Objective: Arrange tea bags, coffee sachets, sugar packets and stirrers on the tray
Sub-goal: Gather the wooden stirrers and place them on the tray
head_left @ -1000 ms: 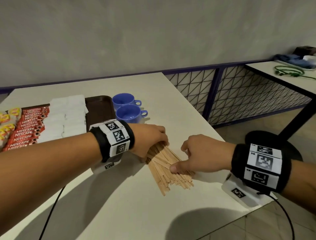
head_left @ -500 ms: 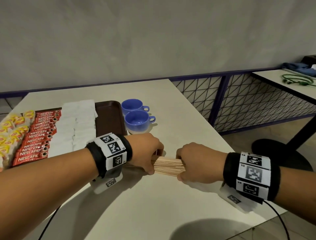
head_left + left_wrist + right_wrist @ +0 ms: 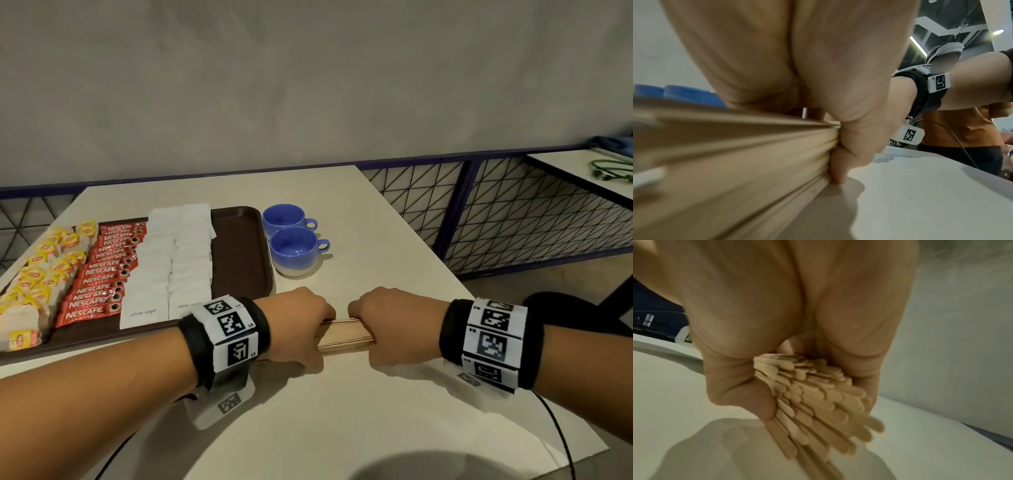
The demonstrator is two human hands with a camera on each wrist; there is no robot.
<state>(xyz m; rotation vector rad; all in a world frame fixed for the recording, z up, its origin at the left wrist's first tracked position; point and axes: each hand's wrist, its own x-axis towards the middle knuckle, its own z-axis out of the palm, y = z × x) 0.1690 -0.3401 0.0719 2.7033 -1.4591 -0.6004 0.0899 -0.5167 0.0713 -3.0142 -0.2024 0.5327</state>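
**Stirrer bundle held at both ends**

The wooden stirrers (image 3: pixel 344 337) form one bundle just above the table (image 3: pixel 342 411), beside the tray (image 3: pixel 239 253). The left hand (image 3: pixel 296 327) and right hand (image 3: pixel 394 330) each curl around one end. Two blue cups (image 3: pixel 291 240) stand behind.

Free room and obstacles. Bare strip of the tray (image 3: pixel 239 253) at its right end, open from above and from the near rim; bounded left by the sugar packets (image 3: pixel 178 260), with coffee sachets (image 3: pixel 102 274) and tea bags (image 3: pixel 41 274) filling the rest. Two blue cups (image 3: pixel 291 240) stand just beside the tray's right rim, blocking entry from that side. The left hand (image 3: pixel 298 325) lies just in front of the tray's near right corner. Bench (image 3: pixel 359 428) bare toward the viewer and toward the far edge behind the cups.
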